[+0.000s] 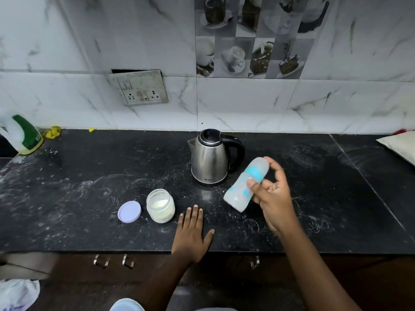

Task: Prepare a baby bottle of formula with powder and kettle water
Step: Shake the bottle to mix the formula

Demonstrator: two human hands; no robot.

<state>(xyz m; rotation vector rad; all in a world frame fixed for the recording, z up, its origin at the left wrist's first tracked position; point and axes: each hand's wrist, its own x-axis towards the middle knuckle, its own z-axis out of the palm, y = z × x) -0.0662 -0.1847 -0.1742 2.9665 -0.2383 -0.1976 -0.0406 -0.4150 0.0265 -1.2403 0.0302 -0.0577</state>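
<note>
We look down on a black stone counter (pixel 89 189) that runs the full width. Its front edge passes just under the left wrist and its back edge meets the marble-tiled wall (pixel 247 104). The widest bare stretches, smeared with white marks, lie to the left of the lid (pixel 129 211) and to the right of the right hand (pixel 272 198). A spray bottle (pixel 24 135) stands at the far left corner.

The steel kettle (pixel 210 158) stands mid-counter, lid down and handle to the right, so we cannot see inside. Nearer the front, an open jar (pixel 160 208) holds pale powder, and its round lid lies flat just beside it on the left.

The baby bottle (pixel 246 184) is off the counter in the right hand, just right of the kettle. It is tilted, capped end up toward the kettle's handle, and blurred, so we cannot tell its contents. The right fingers curl round its middle below the blue ring.

The left hand (pixel 192 234) lies flat on the counter near the front edge, just right of the jar. Its fingers are straight, close together, and hold nothing.
</note>
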